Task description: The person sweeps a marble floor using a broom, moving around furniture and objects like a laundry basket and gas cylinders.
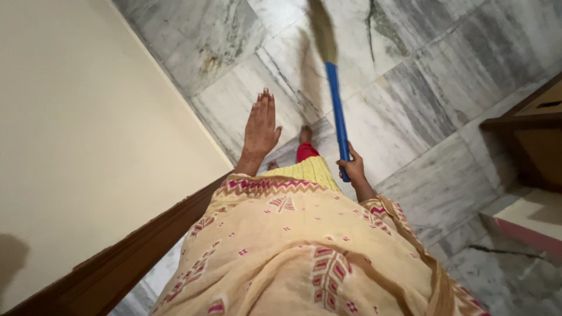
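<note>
The broom (333, 88), blue-handled, slants ahead of the grip, its soft bristle head blurred on the floor at the far end. The right hand (351, 167) is closed around the handle's lower end; a light, steady hold with low strokes that overlap would serve this sweep best. The left hand (260, 126) hangs empty, fingers straight and together, across from the grip. Beneath lies a grey-veined marble floor (421, 88). A cream wall (88, 117) runs beyond the empty hand, and wooden furniture (527, 129) stands on the grip's outer side.
</note>
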